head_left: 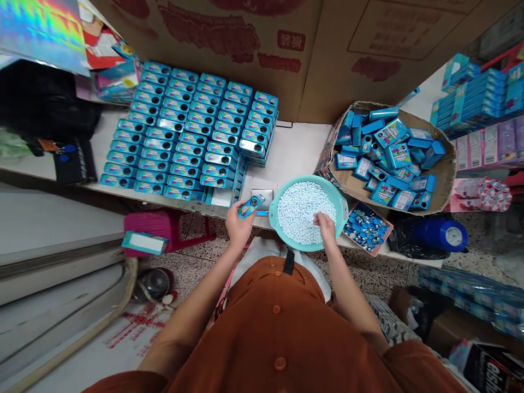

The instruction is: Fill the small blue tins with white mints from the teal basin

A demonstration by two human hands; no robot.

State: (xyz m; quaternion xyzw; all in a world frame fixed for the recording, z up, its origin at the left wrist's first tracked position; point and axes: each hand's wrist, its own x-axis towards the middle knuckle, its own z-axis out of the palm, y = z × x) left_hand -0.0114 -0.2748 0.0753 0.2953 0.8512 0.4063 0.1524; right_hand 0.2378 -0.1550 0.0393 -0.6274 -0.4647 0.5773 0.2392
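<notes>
A white counter [301, 143] runs along a wall of tall brown cardboard [266, 49] with red print, above a speckled floor [196, 224]. To the person's left on the counter, blue tins [161, 147] stand packed side by side in columns, a dark round hole near one end of each. A green basin [273, 217] full of small white pellets [301, 204] sits at the front edge, right before the person.

The left hand [239, 228] holds up a single tin [250, 206] just beside the basin's left rim, its fingers closed around the sides. The right hand [327, 228] is over the right part of the pellets, its fingers drawn together at the tips; whether any pellets are pinched between them cannot be made out.

Behind and to the right of the basin, an open carton [327, 155] holds more blue tins, jumbled at all angles. In front of the carton, near the basin's right side, a shallow box [385, 240] is filled with blue and silver discs [365, 226]. Further right lies a blue cylinder [444, 236] by a black bag [403, 234]. A pink stool [176, 229] stands below the counter's left side.
</notes>
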